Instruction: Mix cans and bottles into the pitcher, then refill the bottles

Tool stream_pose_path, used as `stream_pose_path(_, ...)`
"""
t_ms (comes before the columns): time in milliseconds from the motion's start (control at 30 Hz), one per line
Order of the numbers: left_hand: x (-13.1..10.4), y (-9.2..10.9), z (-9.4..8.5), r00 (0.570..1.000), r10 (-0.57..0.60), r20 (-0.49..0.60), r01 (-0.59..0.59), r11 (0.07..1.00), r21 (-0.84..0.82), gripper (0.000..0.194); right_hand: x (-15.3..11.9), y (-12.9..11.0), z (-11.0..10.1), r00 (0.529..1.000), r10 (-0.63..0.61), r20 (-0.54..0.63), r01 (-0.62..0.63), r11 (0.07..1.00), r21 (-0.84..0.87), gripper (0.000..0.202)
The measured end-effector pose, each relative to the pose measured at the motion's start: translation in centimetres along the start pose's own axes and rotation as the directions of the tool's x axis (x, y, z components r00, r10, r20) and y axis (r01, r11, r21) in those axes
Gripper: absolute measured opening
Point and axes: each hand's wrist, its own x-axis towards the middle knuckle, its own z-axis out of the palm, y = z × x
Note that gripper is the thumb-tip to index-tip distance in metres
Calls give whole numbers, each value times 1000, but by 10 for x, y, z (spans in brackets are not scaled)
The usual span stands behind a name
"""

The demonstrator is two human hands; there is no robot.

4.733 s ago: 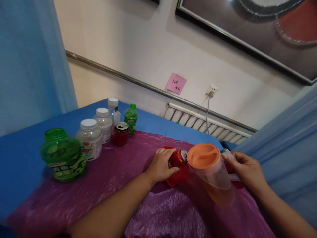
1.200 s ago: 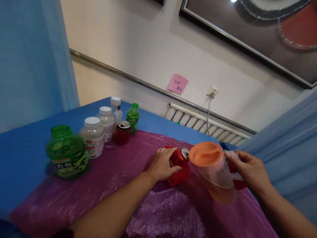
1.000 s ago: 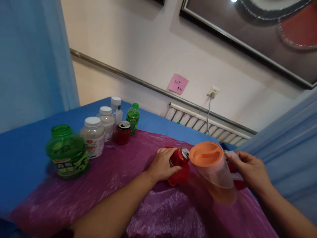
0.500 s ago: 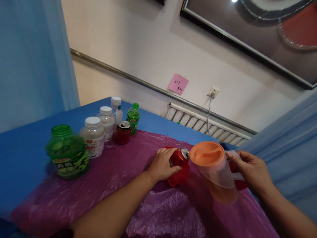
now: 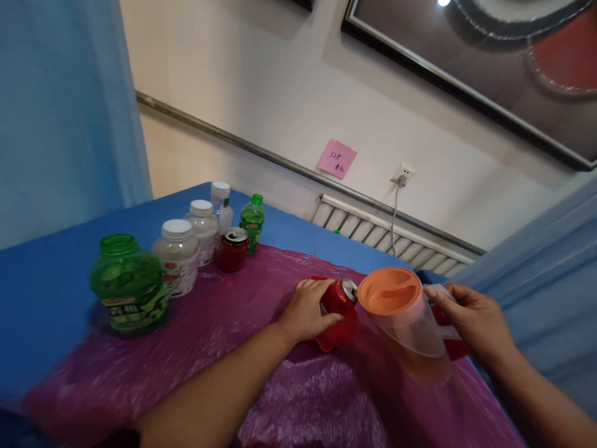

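My left hand (image 5: 305,311) is wrapped round a red drink can (image 5: 339,296), which tilts to the right with its opened top by the jug's rim. Beneath the can is a red piece with a wavy edge (image 5: 333,342). By its handle, my right hand (image 5: 476,317) grips a clear plastic jug (image 5: 415,339) with an orange lid (image 5: 390,291). The jug leans towards the can and has amber liquid low inside. Behind my right hand shows part of another red object (image 5: 454,348), mostly hidden.
On the left stand a wide green bottle (image 5: 130,286), several clear white-capped containers (image 5: 177,258), another red can (image 5: 233,252) and a small green bottle (image 5: 252,221). Purple plastic sheeting (image 5: 224,336) covers part of the blue table (image 5: 41,274). A radiator (image 5: 373,233) runs along the wall.
Hardly anything differs. The view has shifted very slightly; both hands keep their hold on the can and the jug, and the liquid level looks about the same.
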Motion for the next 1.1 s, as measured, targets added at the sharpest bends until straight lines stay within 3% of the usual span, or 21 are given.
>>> stream_pose_path(1100,0,1,-1,999,-52,13,51,998,28,64,-3,0,-1,999,12,-29,-12,1000,13,50)
